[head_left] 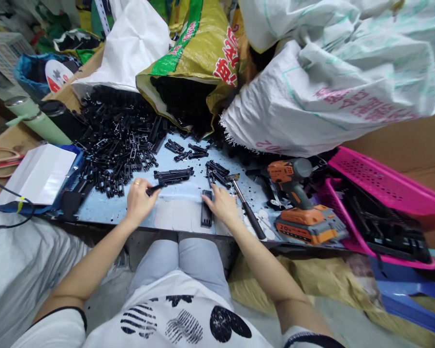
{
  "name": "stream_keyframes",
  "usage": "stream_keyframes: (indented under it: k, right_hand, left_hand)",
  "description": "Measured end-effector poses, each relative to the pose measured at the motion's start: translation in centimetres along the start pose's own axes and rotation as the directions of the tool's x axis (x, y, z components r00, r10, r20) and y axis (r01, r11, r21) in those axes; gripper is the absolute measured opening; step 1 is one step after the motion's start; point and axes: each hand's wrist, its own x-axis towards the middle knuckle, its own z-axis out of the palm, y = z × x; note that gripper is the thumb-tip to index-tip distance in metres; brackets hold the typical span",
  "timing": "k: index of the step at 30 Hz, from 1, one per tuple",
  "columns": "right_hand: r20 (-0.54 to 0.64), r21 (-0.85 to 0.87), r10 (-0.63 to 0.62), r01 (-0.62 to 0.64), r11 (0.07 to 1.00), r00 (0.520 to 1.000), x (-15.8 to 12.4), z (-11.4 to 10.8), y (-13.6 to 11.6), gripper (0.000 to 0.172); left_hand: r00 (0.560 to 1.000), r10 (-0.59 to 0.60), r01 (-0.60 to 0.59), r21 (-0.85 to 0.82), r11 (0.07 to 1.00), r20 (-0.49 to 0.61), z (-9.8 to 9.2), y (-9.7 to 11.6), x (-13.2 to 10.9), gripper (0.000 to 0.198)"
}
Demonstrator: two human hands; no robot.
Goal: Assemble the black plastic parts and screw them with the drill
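Note:
My left hand (140, 199) is closed on a small black plastic part (155, 189), which sticks out to the right from between thumb and fingers. My right hand (223, 204) rests at a black rectangular plastic piece (206, 209) lying near the table's front edge, its thumb against the right side of the piece. The fingertips of that hand reach toward a few black linkage parts (217, 171); whether they pinch one is hard to see. Between and beyond the hands lies a row of long black parts (174, 176). A hammer (247, 208) lies just right of my right hand.
A large heap of black parts (119, 135) covers the table's left. Behind stand a white sack (130, 48), a yellow-green sack (199, 53) and another white sack (311, 101). An orange cordless drill (304, 208) and a pink basket (384, 188) occupy the right; scissors (2, 162) lie far left.

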Motion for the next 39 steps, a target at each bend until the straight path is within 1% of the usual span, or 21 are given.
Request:
stream_keyframes:
  k: [2, 3, 5, 6, 8, 10, 12, 13, 14, 15, 18, 20, 21, 23, 24, 26, 28, 31, 34, 36, 39]
  right_hand:
    - [0.029, -0.031, 0.137, -0.136, 0.990, 0.990, -0.3, 0.8, -1.8, 0.069]
    - [0.049, -0.029, 0.144, -0.142, 0.989, 0.988, -0.5, 1.2, -2.6, 0.070]
    - [0.066, 0.028, 0.063, -0.064, 0.998, 0.996, -0.9, 1.7, -3.5, 0.059]
    - [0.060, 0.089, -0.005, 0.000, 0.996, 0.998, -1.1, 1.9, -3.5, 0.054]
    - [0.017, 0.263, -0.127, 0.118, 0.958, 0.992, -1.5, 1.9, -3.1, 0.049]
    - [-0.050, 0.461, -0.159, 0.164, 0.872, 0.986, -1.9, 1.9, -2.1, 0.049]
    - [-0.054, 0.664, -0.095, 0.107, 0.740, 0.994, -2.2, 1.9, -1.3, 0.051]
    - [-0.015, 0.758, -0.050, 0.044, 0.651, 0.999, -2.4, 2.0, -1.0, 0.053]
    - [0.046, 0.836, -0.013, -0.031, 0.548, 0.999, -2.5, 2.1, -0.9, 0.055]
    - [0.114, 0.893, 0.013, -0.108, 0.438, 0.993, -2.7, 2.2, -1.0, 0.059]
    - [0.239, 0.957, 0.023, -0.239, 0.163, 0.971, -3.1, 2.7, -2.2, 0.065]
    - [0.252, 0.966, 0.010, -0.252, 0.061, 0.968, -3.4, 2.9, -3.4, 0.067]
    - [0.250, 0.968, 0.004, -0.250, 0.036, 0.968, -3.5, 3.0, -3.9, 0.068]
    - [0.223, 0.974, -0.011, -0.222, 0.053, 0.975, -3.5, 2.9, -4.3, 0.069]
    - [0.196, 0.977, -0.023, -0.193, 0.087, 0.980, -3.5, 2.7, -4.3, 0.068]
    - [0.121, 0.977, -0.067, -0.107, 0.183, 0.990, -3.3, 2.2, -3.8, 0.063]
    - [0.050, 0.963, -0.132, -0.013, 0.270, 0.990, -3.1, 1.7, -3.2, 0.057]
    - [0.001, 0.952, -0.164, 0.050, 0.303, 0.986, -3.1, 0.9, -2.7, 0.056]
    - [-0.011, 0.953, -0.139, 0.053, 0.297, 0.990, -3.1, 0.3, -2.9, 0.057]
    - [-0.046, 0.928, -0.172, 0.106, 0.358, 0.984, -3.1, -0.1, -2.9, 0.056]
    - [-0.152, 0.827, -0.263, 0.268, 0.494, 0.953, -2.9, -0.7, -2.7, 0.053]
  left_hand:
    - [0.998, 0.055, -0.055, 0.025, 0.998, -0.021, 1.3, 1.7, -2.4, 0.015]
    - [0.997, 0.071, -0.072, 0.064, 0.995, 0.017, 2.0, 2.7, -3.5, 0.012]
    - [0.978, 0.105, -0.132, 0.148, 0.980, 0.179, 3.3, 4.4, -5.4, 0.013]
    - [0.950, 0.136, -0.188, 0.166, 0.968, 0.280, 3.7, 5.1, -6.2, 0.018]
    - [0.861, 0.245, -0.332, 0.127, 0.935, 0.446, 4.3, 5.6, -7.1, 0.031]
    - [0.762, 0.384, -0.476, 0.049, 0.878, 0.521, 4.5, 5.3, -7.0, 0.037]
    - [0.669, 0.518, -0.594, -0.035, 0.804, 0.534, 4.6, 4.4, -6.1, 0.029]
    - [0.633, 0.569, -0.630, -0.078, 0.773, 0.524, 4.6, 3.9, -5.6, 0.022]
    - [0.620, 0.600, -0.640, -0.116, 0.759, 0.505, 4.6, 3.6, -5.0, 0.014]
    - [0.636, 0.606, -0.621, -0.148, 0.769, 0.478, 4.7, 3.5, -4.5, 0.009]
    - [0.783, 0.478, -0.413, -0.241, 0.878, 0.397, 5.1, 3.9, -4.1, 0.015]
    - [0.872, 0.342, -0.221, -0.343, 0.913, 0.351, 5.3, 4.8, -4.4, 0.018]
    - [0.907, 0.270, -0.126, -0.402, 0.907, 0.324, 5.3, 5.2, -4.6, 0.018]
    - [0.952, 0.148, 0.009, -0.505, 0.863, 0.269, 5.1, 6.1, -4.8, 0.025]
    - [0.961, 0.122, 0.032, -0.538, 0.842, 0.247, 4.9, 6.4, -4.9, 0.030]
    - [0.961, 0.158, -0.004, -0.560, 0.829, 0.226, 4.3, 6.8, -4.8, 0.034]
    - [0.944, 0.231, -0.067, -0.547, 0.834, 0.236, 3.6, 7.0, -4.5, 0.035]
    - [0.927, 0.280, -0.104, -0.545, 0.832, 0.250, 2.8, 7.2, -4.1, 0.037]
    - [0.935, 0.284, -0.121, -0.558, 0.821, 0.215, 2.5, 7.2, -4.0, 0.038]
    - [0.944, 0.270, -0.129, -0.541, 0.831, 0.189, 2.6, 7.2, -4.1, 0.039]
    - [0.951, 0.257, -0.141, -0.496, 0.857, 0.172, 2.8, 7.5, -4.6, 0.039]
